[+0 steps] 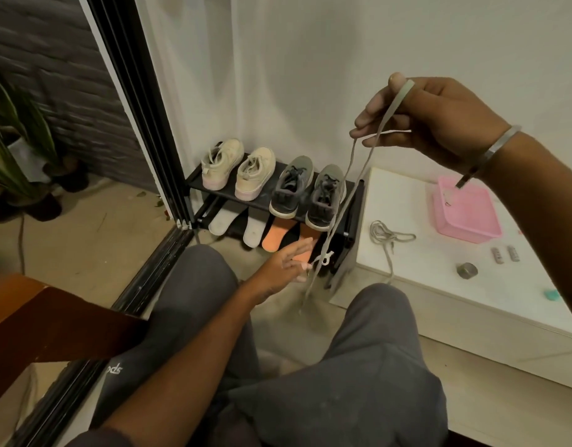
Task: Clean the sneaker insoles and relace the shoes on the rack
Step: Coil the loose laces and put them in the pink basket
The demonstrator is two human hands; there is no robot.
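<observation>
A pink plastic basket (468, 217) is sitting on the white surface (407, 195), with two small grey clips (505, 253) and a round metal piece (467, 270) lying near it. A potted plant (17, 156) is standing beyond the sliding door frame (139, 124).

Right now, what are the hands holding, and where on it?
The right hand holds a pale shoelace up high, pinched where it folds over, so both strands dangle down. The left hand, fingers straight, touches the strands near a knot low down.

Grey trousers (359, 366), silver bangle (501, 141), bare forearms.
</observation>
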